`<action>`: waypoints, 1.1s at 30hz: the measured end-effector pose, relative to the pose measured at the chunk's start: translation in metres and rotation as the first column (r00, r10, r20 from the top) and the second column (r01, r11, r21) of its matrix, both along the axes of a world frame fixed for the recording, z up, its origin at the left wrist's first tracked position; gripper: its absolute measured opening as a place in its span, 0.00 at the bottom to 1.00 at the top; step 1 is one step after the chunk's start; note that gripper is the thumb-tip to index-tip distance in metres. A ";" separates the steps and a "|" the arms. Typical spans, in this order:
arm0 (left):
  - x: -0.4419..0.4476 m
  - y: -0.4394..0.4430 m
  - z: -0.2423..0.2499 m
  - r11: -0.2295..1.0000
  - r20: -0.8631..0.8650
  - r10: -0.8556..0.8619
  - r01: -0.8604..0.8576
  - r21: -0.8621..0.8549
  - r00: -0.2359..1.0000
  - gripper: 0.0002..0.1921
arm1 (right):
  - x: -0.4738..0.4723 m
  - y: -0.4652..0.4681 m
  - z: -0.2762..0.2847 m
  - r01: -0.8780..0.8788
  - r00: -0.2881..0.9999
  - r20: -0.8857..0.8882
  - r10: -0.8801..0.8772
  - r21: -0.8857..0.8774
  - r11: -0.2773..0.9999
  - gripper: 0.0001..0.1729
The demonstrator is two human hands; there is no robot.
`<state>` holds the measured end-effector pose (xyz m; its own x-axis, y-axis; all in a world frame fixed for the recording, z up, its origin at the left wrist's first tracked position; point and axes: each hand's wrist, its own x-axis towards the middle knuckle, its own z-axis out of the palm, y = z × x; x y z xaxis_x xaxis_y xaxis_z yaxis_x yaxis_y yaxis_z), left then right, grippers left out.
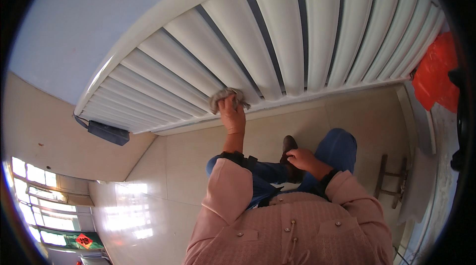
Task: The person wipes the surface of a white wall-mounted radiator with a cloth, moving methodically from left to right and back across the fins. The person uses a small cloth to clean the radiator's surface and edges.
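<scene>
My left hand (233, 119) grips a crumpled greyish-beige cloth (218, 102). It presses the cloth against the lower ends of the slats of a white radiator (284, 38). The radiator's broad upright slats have dark gaps between them, and a smooth white rail (148, 16) curves along the top. My right hand (304, 159) hangs loosely in front of my body, between my bent legs and above a dark brown shoe (289, 146). Its fingers are slightly apart, and nothing shows in them.
A black box (108, 133) with a cable hangs at the radiator's left end. At the right are a red plastic bag (436, 72) and a small wooden stand (393, 179). Beige tiles (186, 164) cover the floor. Bright windows (48, 205) stand at lower left.
</scene>
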<state>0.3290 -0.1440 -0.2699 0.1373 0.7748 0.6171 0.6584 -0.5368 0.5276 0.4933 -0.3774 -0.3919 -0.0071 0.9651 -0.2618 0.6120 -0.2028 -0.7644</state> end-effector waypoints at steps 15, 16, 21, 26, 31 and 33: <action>-0.023 -0.134 -0.044 0.205 0.678 -0.028 0.669 -0.715 0.734 0.21 | -0.002 0.001 0.049 0.206 0.916 -0.391 -0.090 0.266 0.942 0.38; -0.023 -0.142 -0.036 0.102 0.743 0.065 0.736 -0.669 0.666 0.22 | -0.007 0.006 0.057 0.199 0.901 -0.433 -0.037 0.337 0.920 0.39; -0.029 -0.143 0.000 0.125 0.850 -0.025 0.845 -0.520 0.527 0.24 | -0.017 0.036 0.104 0.200 0.838 -0.544 -0.049 0.222 0.954 0.35; -0.051 -0.118 0.029 0.288 0.906 -0.062 0.876 -0.386 0.420 0.23 | -0.032 0.067 0.175 0.144 0.933 -0.359 0.032 0.453 0.880 0.32; -0.072 -0.097 0.062 0.565 0.919 -0.248 0.816 -0.120 0.307 0.22 | -0.049 0.097 0.245 -0.049 0.993 -0.045 0.109 0.681 0.731 0.31; -0.083 -0.087 0.069 0.698 0.863 -0.297 0.709 -0.096 0.409 0.22 | -0.050 0.111 0.263 -0.044 0.998 0.059 0.000 0.746 0.664 0.30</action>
